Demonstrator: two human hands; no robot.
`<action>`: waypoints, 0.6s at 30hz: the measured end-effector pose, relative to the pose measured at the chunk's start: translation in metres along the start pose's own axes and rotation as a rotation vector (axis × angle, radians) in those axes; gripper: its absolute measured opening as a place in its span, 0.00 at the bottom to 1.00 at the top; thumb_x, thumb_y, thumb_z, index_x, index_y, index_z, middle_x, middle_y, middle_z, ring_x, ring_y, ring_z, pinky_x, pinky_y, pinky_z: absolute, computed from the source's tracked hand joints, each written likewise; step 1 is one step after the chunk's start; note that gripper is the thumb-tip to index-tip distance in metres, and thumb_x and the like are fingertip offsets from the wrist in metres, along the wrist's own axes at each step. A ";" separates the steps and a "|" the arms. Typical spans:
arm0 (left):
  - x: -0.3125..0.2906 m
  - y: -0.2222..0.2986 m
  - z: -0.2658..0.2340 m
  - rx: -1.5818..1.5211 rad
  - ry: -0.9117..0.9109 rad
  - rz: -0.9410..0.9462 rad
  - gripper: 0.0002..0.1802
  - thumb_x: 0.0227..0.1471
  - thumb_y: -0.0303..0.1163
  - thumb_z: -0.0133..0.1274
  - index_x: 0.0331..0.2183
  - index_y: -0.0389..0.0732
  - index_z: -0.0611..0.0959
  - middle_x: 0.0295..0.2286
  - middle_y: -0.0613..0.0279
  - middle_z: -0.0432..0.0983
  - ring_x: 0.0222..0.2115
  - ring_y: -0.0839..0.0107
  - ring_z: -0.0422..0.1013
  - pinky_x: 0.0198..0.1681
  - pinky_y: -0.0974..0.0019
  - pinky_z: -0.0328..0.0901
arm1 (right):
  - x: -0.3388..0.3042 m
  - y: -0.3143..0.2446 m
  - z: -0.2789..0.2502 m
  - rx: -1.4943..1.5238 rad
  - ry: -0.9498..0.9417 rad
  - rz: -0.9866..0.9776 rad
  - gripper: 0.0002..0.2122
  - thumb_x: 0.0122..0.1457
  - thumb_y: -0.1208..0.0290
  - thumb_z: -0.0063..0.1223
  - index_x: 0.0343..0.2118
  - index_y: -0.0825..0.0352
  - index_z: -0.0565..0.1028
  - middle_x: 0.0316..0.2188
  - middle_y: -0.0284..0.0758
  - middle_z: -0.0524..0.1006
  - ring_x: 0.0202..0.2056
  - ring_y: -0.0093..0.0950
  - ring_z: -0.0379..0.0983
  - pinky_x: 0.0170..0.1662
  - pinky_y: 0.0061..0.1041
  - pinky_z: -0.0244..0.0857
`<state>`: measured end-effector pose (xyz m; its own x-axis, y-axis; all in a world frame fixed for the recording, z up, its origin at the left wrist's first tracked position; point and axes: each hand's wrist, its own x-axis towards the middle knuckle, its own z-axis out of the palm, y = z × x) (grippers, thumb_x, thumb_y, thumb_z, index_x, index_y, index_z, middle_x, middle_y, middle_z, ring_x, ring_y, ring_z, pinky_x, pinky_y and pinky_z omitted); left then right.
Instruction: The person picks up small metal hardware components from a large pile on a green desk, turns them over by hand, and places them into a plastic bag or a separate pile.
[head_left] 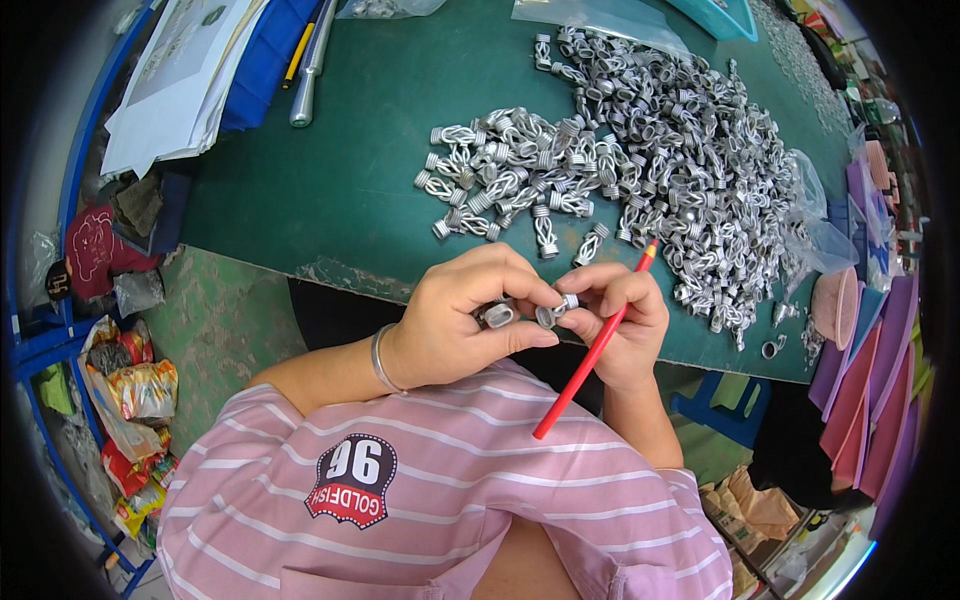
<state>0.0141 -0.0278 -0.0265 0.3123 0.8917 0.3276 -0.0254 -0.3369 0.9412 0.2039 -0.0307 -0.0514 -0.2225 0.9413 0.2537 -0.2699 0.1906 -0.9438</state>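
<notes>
Across the upper part of the view, a green tabletop (pixel 260 200) is spread; on its right side a large pile (pixel 700 140) of grey metal pieces is heaped, and against it, to the left, a smaller pile (pixel 520 165) of the same kind is gathered; at the far left a stack of papers (pixel 180 85) is laid, partly over a blue tray (pixel 258 80); at the tabletop's near edge the left hand (pixel 450 315) is curled narrow, and the right hand (pixel 642 320) is brought close to it; a red pencil (pixel 585 360) is held slantwise in the right hand; beside the tray a silver rod (pixel 311 75) is laid, with a yellow pen (pixel 297 57) between them; a bracelet (pixel 379 362) is worn on the left wrist; one metal piece (pixel 498 316) is held within the left hand's fingers, and a second metal piece (pixel 547 317) is pinched between the fingertips of both hands.
</notes>
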 end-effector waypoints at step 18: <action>-0.008 -0.012 0.000 -1.133 0.056 -0.711 0.07 0.53 0.30 0.48 0.35 0.40 0.69 0.24 0.66 0.62 0.21 0.79 0.59 0.17 0.79 0.52 | 0.025 -0.011 -0.020 -0.765 0.160 -0.129 0.14 0.40 0.83 0.62 0.22 0.67 0.63 0.27 0.38 0.74 0.26 0.29 0.69 0.29 0.23 0.64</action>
<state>0.0117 -0.0308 -0.0401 0.5481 0.7878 -0.2808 -0.6515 0.6127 0.4473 0.2198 -0.0038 -0.0386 -0.0803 0.9164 0.3922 0.4477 0.3847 -0.8072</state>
